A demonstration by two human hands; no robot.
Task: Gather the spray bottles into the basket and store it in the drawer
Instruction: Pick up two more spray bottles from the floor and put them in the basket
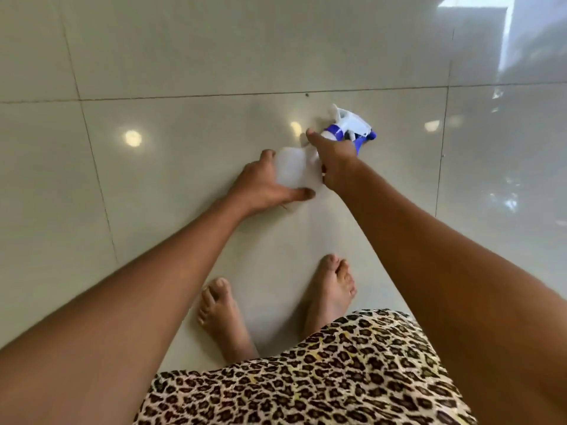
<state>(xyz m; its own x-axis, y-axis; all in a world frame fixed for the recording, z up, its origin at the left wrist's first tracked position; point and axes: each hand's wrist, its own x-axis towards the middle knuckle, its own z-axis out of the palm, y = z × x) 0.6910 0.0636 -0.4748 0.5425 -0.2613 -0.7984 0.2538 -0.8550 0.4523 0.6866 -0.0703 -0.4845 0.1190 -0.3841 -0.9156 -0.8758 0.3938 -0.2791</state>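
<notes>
A white translucent spray bottle (pixel 294 171) with a white-and-blue trigger head (pixel 349 127) lies on the glossy tiled floor (pixel 184 148). My left hand (pixel 264 185) curls round the bottle's body, thumb on the near side and fingers on the far side. At the bottle's neck, just below the trigger head, my right hand (pixel 334 161) grips it. No basket or drawer is in view.
My two bare feet (pixel 276 308) stand on the floor just below the bottle, with a leopard-print garment (pixel 322 378) at the bottom. Tile joints cross the floor, and bright window reflections lie at the right.
</notes>
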